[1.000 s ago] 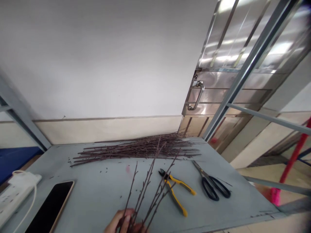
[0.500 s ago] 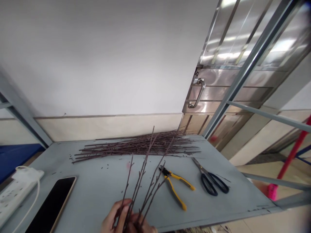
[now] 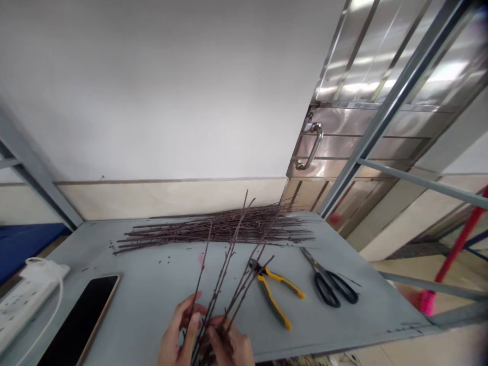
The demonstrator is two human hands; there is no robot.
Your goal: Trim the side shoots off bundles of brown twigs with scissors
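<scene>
Near the front edge of the grey table (image 3: pixel 145 305), both my hands are on a small bunch of thin brown twigs (image 3: pixel 217 290). My left hand (image 3: pixel 181 333) has its thumb and fingers closed around the leftmost twig. My right hand (image 3: pixel 231 343) grips the lower part of the other twigs, which fan upward and away from me. Their bottom ends are hidden. Beyond, a large pile of similar twigs (image 3: pixel 213 227) lies along the back of the table. Cutting pliers with yellow handles (image 3: pixel 284 281) lie right of my hands, behind some twig tips.
Black-handled scissors (image 3: pixel 328 279) lie farther right. On the left are a phone (image 3: pixel 82 320) and a white power strip (image 3: pixel 32 300) with a cable. Grey metal posts (image 3: pixel 381 117) rise at the table's corners. A wall stands behind, with a metal door (image 3: pixel 343 147) on the right.
Both hands have risen slightly, and the twigs' tips reach higher and a little to the right. More of my right hand shows. Pliers, scissors and the pile stay in place.
</scene>
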